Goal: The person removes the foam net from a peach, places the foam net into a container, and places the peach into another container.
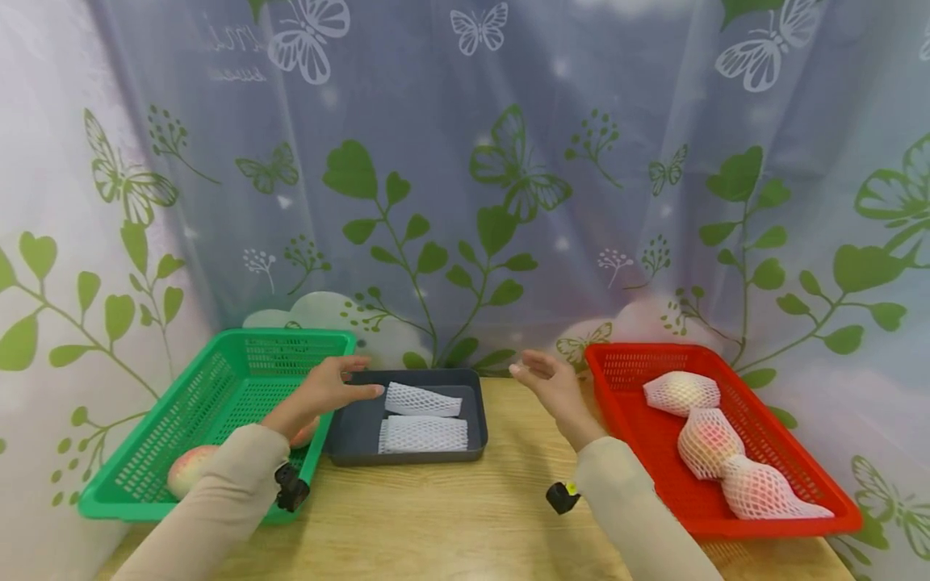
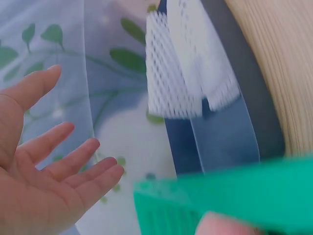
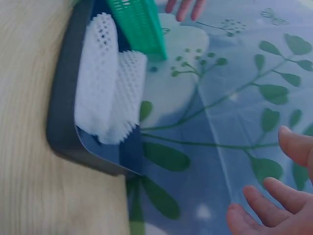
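My left hand [image 1: 328,386] hovers over the right rim of the green basket [image 1: 211,355], beside the dark grey tray [image 1: 356,440]. Its fingers are spread and hold nothing, as the left wrist view also shows. In the tray lie white foam net sleeves [image 1: 425,434], flat and without fruit. Between the tray and the red basket [image 1: 603,387], my right hand [image 1: 555,391] is held up over the table, fingers loosely bent around nothing. Peaches [image 1: 190,468] sit in the green basket, one partly hidden behind my left forearm.
Several fruits in white foam nets [image 1: 710,442] lie in a row inside the red basket. All three containers stand on a light wooden table [image 1: 436,516]. Behind them hangs a curtain [image 1: 450,202] printed with leaves and butterflies.
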Tool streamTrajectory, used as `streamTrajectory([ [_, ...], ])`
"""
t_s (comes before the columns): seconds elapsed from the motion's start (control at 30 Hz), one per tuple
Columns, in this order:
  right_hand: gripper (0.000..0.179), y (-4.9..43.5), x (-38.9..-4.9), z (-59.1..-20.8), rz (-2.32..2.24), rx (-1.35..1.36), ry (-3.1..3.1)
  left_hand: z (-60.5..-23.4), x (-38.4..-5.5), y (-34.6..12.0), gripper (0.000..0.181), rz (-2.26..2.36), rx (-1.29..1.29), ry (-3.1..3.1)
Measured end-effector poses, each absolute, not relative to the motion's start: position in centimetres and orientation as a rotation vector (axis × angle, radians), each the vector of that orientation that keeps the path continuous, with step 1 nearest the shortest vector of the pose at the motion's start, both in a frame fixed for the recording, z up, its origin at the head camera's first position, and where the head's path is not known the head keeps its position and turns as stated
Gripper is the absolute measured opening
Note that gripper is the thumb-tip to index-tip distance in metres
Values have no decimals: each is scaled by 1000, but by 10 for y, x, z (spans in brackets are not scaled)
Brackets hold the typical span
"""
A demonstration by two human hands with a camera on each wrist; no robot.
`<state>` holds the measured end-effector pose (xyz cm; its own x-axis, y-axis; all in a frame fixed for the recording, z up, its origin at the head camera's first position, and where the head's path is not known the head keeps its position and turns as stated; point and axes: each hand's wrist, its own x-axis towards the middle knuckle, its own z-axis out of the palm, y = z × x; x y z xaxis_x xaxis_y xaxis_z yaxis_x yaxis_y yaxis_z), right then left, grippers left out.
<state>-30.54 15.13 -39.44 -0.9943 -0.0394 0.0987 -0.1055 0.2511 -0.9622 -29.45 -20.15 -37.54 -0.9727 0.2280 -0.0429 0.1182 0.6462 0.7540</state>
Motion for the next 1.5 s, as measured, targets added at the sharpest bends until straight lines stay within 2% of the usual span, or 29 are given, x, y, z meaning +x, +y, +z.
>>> streamTrajectory([
  [0.37,59,204,-282,-375,1857,127,-2476,-384,-288,-146,65,1386,387,2622],
  [0.87,76,291,-251,-378,1783,-38,-2483,-400,-279,-59,63,1482,562,2449],
  [1.5,64,408,-211,-406,1424,-230,-2693,-428,-260,38,56,1762,587,2186],
])
